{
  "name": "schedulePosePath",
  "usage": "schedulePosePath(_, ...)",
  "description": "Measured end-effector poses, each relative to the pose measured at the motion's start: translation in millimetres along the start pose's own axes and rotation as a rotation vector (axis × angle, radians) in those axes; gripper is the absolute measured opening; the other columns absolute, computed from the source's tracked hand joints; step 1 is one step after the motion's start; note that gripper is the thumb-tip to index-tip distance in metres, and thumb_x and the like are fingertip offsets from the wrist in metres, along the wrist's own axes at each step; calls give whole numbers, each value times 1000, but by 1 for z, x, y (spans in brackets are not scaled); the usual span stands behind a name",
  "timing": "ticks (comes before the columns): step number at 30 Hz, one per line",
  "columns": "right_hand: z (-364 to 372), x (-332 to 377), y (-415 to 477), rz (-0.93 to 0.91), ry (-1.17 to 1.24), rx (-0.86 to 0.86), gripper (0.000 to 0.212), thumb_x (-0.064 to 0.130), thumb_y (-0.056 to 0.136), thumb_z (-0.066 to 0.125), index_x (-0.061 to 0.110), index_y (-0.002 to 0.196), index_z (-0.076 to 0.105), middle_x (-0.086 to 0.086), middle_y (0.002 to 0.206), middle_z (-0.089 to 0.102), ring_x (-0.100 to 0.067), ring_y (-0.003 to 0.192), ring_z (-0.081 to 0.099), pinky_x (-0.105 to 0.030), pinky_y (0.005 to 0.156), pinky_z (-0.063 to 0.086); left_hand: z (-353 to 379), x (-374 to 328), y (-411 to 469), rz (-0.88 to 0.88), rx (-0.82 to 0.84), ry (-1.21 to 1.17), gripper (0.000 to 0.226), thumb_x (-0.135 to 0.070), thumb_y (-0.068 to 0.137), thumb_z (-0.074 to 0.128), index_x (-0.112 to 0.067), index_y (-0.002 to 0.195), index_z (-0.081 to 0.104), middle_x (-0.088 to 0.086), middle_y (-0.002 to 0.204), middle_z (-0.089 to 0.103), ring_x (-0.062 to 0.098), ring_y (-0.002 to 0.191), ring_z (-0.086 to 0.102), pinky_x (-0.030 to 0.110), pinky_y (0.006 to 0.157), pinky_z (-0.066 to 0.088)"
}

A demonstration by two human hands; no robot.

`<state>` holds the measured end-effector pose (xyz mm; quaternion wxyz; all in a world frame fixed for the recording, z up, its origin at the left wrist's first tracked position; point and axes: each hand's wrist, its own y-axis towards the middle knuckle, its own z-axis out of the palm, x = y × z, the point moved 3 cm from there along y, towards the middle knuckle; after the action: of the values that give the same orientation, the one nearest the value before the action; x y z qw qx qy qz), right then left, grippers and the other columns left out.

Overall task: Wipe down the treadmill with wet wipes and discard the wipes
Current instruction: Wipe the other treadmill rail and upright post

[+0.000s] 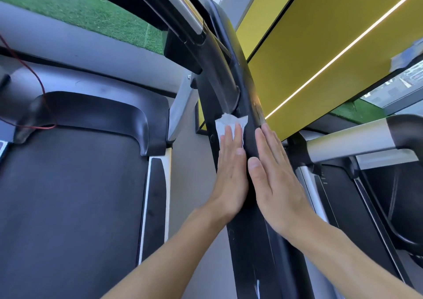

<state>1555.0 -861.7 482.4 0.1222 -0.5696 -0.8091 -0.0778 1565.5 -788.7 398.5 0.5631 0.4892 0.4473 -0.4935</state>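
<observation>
— Yellow wall (332,47) behind, treadmill (68,195) left: where's the wipe (229,122)?
— On the black upright (249,241), below the handrail (219,65) joint, pressed under the left hand (231,173); right hand (274,179) touches the opposite side. Both flat, fingers straight.

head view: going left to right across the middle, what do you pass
red cord → treadmill belt → side foot rail → left hand pressing the wet wipe → right hand flat on the black upright → silver handrail
</observation>
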Motion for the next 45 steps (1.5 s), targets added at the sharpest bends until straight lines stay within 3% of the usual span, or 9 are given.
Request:
schedulePosePath(3, -1, -1, 0, -13, 6, -4, 69, 65, 91, 4, 36, 154, -3, 28, 161, -12, 12, 144, -16, 1, 106, -6, 9, 14, -35, -2, 40, 18, 50, -43, 106, 9, -42, 152, -12, -24, 159, -25, -3, 144, -25, 42, 124, -6)
schedulePosePath(8, 0, -2, 2, -7, 8, -4, 74, 67, 89, 4, 35, 156, 0, 29, 161, -11, 14, 144, -16, 3, 103, -4, -11, 18, 26, -112, -31, -12, 49, -50, 106, 6, -46, 152, -10, -22, 160, -22, -6, 143, -25, 40, 124, -7)
schedulePosePath(13, 0, -2, 1, -21, -2, -10, 73, 67, 90, 4, 37, 155, -2, 30, 160, -13, 13, 144, -16, 0, 102, -1, 12, 24, -35, -66, 9, -22, 52, -66, 97, 5, -56, 145, -12, -28, 158, -24, -8, 142, -24, 37, 123, -8)
schedulePosePath(18, 1, -3, 2, -26, 15, -8, 73, 69, 88, 3, 40, 155, -3, 32, 159, -13, 14, 144, -15, -10, 106, 3, -12, 36, 18, -355, -56, -239, 82, -94, 73, 7, -60, 147, 1, -33, 158, -13, -12, 143, -17, 40, 124, -4)
schedulePosePath(24, 2, -4, 2, -26, 3, -8, 73, 68, 89, 2, 38, 156, -4, 31, 160, -14, 15, 143, -17, -6, 105, -2, 14, 28, -50, -188, -2, -195, 52, -74, 89, 6, -61, 137, -8, -33, 155, -21, -16, 139, -21, 29, 122, -7)
schedulePosePath(29, -2, -1, -3, -22, 81, -6, 74, 66, 90, 4, 33, 157, 2, 27, 162, -8, 15, 144, -13, -18, 119, 1, -7, 21, -5, -364, -42, -203, 78, -91, 75, 6, -60, 146, -6, -33, 158, -15, -8, 145, -15, 42, 124, -1)
schedulePosePath(31, -5, 0, -24, 27, 181, 25, 67, 64, 92, 7, 39, 154, 4, 32, 160, -6, 18, 142, -10, -21, 122, 0, 7, 10, -28, -251, 10, -177, 67, -85, 81, 6, -61, 143, -8, -37, 155, -18, -13, 142, -19, 39, 124, -5)
schedulePosePath(34, -1, 0, -54, -12, 128, 18, 62, 63, 93, 6, 42, 150, -1, 37, 157, -10, 15, 144, -11, -15, 120, -2, 19, 4, -54, -133, 48, -154, 48, -73, 90, 5, -66, 135, -10, -36, 153, -23, -16, 139, -22, 37, 124, -7)
schedulePosePath(45, 3, -5, -54, -22, 138, -33, 62, 62, 95, 9, 39, 151, 3, 32, 160, -4, 12, 146, -7, 1, 108, -2, 18, -4, -38, -59, 27, -78, 51, -50, 103, 6, -44, 151, -11, -25, 158, -24, -9, 142, -24, 40, 124, -5)
